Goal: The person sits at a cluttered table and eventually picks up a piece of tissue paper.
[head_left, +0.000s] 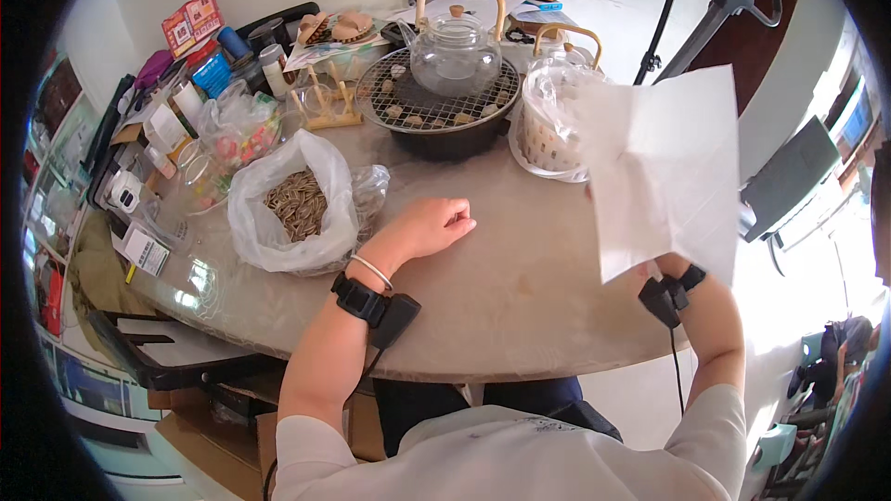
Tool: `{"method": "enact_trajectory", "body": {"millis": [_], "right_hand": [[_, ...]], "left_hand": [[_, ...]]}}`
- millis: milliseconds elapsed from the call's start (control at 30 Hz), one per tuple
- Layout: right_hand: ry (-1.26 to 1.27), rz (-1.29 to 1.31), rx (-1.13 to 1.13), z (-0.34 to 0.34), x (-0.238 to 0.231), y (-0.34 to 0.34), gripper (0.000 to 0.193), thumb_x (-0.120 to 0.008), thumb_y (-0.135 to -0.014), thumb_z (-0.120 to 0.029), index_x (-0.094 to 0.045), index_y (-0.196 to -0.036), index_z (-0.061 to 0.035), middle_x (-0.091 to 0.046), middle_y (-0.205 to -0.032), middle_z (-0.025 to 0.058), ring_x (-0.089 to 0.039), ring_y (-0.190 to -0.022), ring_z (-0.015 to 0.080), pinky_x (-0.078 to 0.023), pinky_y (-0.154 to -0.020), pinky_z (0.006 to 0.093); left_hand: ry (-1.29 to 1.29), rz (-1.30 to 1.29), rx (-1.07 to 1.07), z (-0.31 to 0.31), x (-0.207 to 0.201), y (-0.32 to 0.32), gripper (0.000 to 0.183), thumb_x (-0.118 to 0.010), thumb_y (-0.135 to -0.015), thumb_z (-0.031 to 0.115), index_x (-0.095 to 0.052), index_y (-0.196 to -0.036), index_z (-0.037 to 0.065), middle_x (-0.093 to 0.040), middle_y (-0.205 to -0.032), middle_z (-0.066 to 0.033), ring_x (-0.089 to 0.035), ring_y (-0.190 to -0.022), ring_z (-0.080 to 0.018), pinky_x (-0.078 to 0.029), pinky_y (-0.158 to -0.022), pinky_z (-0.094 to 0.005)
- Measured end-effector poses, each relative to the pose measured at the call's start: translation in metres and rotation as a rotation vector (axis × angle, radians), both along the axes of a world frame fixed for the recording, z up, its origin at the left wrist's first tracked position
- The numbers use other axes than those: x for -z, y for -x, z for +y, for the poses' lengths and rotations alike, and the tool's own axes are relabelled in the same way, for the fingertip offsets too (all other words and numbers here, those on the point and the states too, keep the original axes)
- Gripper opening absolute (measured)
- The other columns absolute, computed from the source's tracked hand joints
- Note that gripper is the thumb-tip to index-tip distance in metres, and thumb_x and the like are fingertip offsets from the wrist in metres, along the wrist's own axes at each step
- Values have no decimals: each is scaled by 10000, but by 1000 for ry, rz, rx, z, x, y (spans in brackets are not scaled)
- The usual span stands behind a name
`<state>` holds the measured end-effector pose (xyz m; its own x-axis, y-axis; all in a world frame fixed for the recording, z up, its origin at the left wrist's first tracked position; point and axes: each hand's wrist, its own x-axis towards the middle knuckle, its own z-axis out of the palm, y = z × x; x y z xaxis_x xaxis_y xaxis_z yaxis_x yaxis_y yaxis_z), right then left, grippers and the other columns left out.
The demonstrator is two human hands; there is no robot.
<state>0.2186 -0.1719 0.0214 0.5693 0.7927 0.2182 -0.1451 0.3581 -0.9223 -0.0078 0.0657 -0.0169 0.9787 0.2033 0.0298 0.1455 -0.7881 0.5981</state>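
Left edge of frame — clutter of small boxes (147, 249) and packets along the rim of the round grey surface (520, 297).

Upper left — red carton (192, 22), blue spool (233, 41), white bottle (275, 72), clear bag of coloured sweets (239, 130).

Left of centre — white plastic bag (290, 209), mouth open, filled with striped seeds; it sits on the surface just beside the left hand.

Centre — left hand (429, 225) resting on the surface, fingers curled into a loose fist, holding nothing visible. Silver bangle and black wrist device (373, 304) on the forearm.

Upper centre — wooden rack (327, 97); round black grill (439, 111) with a wire mesh top carrying small brownish pieces; glass teapot (455, 48) with a bamboo handle standing on the mesh.

Right of the grill — clear bag (548, 125) holding a container of pale nuts, touching the grill's side; a second bamboo handle (568, 35) shows behind it.

Right of centre — white paper sheet (664, 172), lifted off the surface and tilted upright, creased, covering part of the clear bag. The right hand (650, 264) grips its lower edge; the hand is mostly hidden behind the sheet, with a black wrist device (670, 295) below.

Upper right — metal stand (715, 14). Far right — dark screen (789, 176).
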Motion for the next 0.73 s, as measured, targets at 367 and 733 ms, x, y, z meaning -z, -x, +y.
{"method": "enact_trajectory", "body": {"millis": [367, 733], "right_hand": [[410, 361, -484, 24, -23, 76, 307, -519, -993, -221, -584, -1232, -40, -674, -1094, 48, -653, -918, 116, -541, -826, 289], [311, 494, -585, 45, 7, 76, 423, -533, -1031, -378, -553, -1297, -50, -684, -1085, 46, -663, -955, 146, -530, -877, 295]], "left_hand": [[973, -380, 214, -32, -38, 8, 707, -627, -972, 436, -319, -1507, 92, -588, -1214, -50, -636, -940, -169, -555, -689, -285], [498, -495, -18, -30, -22, 0, 242, -727, -902, 148, -672, -1118, 55, -662, -1004, -7, -585, -963, -81, -474, -876, -250]]}}
